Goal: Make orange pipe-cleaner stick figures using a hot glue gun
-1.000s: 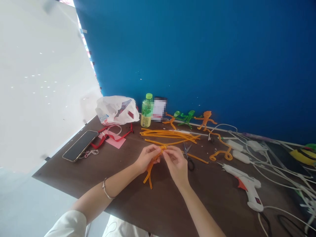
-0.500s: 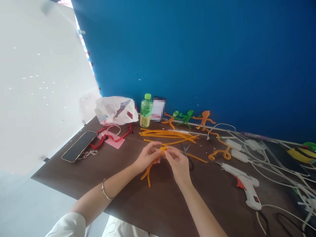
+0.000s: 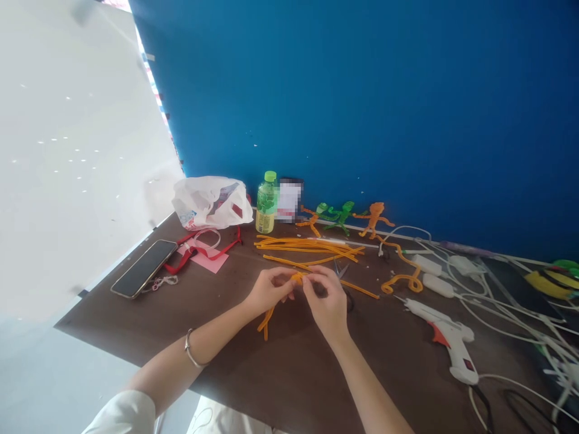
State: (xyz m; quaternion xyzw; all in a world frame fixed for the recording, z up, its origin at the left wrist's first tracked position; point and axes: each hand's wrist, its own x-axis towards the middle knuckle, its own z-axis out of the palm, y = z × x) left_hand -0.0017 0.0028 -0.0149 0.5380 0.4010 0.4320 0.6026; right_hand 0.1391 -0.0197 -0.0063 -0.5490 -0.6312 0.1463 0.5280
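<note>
Between my fingertips is a small twisted bundle of orange pipe cleaners [image 3: 297, 278], its loose ends hanging down below my left hand. My left hand [image 3: 270, 290] pinches the bundle from the left, fingers closed. From the right, my right hand [image 3: 326, 299] grips it between thumb and forefinger. The fingers cover part of the twisted piece. Just behind the hands lies a pile of straight orange pipe cleaners [image 3: 307, 245]. Scissors [image 3: 340, 271] rest by my right hand, partly hidden by it.
Right of my hands lies a white hot glue gun [image 3: 446, 337] near tangled white cables [image 3: 493, 301]. Pipe-cleaner figures [image 3: 374, 218] lean on the blue wall. A green bottle [image 3: 266, 204], plastic bag [image 3: 210, 202], pink paper [image 3: 212, 259] and phone [image 3: 143, 269] are at back and left.
My right hand has turned slightly, its fingers now more curled over the bundle. The hanging pipe-cleaner ends have shifted a little left and closer together.
</note>
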